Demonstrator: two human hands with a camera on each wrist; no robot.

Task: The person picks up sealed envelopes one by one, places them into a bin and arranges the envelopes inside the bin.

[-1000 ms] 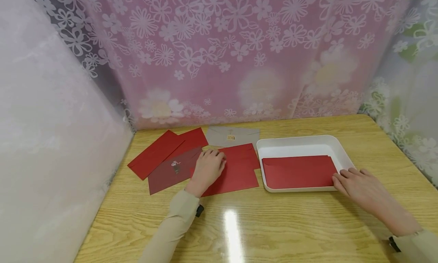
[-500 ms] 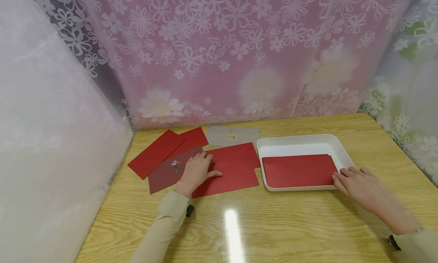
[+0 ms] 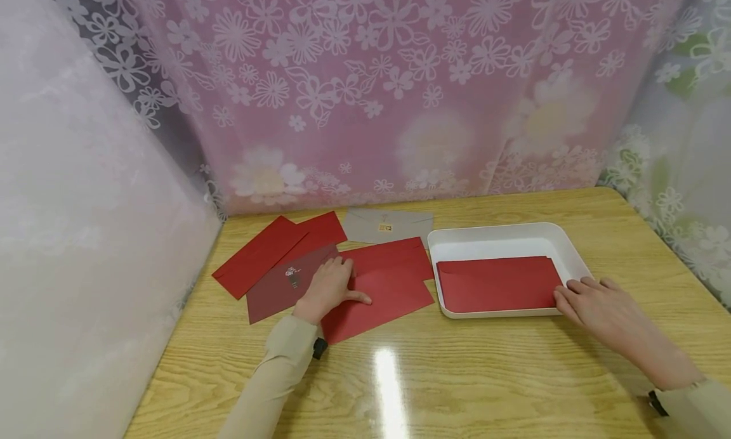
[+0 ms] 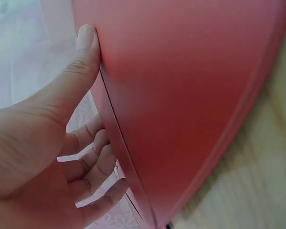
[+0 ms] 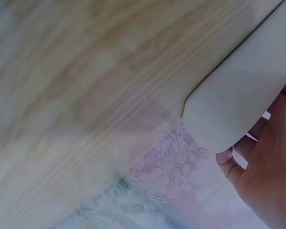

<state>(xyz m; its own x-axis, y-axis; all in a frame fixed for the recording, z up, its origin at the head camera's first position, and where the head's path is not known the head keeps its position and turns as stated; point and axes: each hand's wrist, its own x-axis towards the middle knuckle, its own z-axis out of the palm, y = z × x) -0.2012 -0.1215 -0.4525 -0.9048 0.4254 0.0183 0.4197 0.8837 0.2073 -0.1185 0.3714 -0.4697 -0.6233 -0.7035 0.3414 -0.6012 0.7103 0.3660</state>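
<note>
My left hand (image 3: 327, 289) lies over the left end of the front red envelope (image 3: 382, 299), thumb stretched across its face. The left wrist view shows that thumb on the red envelope (image 4: 181, 95), with the other fingers loosely bent by its edge; whether they touch it, I cannot tell. Another red envelope (image 3: 377, 256) lies partly under the front one. At the front right corner of the white tray (image 3: 497, 233), my right hand (image 3: 617, 318) grips the rim. Red envelopes (image 3: 497, 287) lie inside, along the tray's front.
A dark red envelope (image 3: 274, 293) with a printed design overlaps two red envelopes (image 3: 259, 255) at the table's left. A grey envelope (image 3: 365, 226) with a small stamp lies behind. Patterned curtains (image 3: 400, 109) stand along the back and sides of the wooden table (image 3: 457, 375).
My left hand shifted left, and its thumb spread away from the fingers. The front red envelope has turned, its lower left corner nearer the front. My right hand stays on the tray.
</note>
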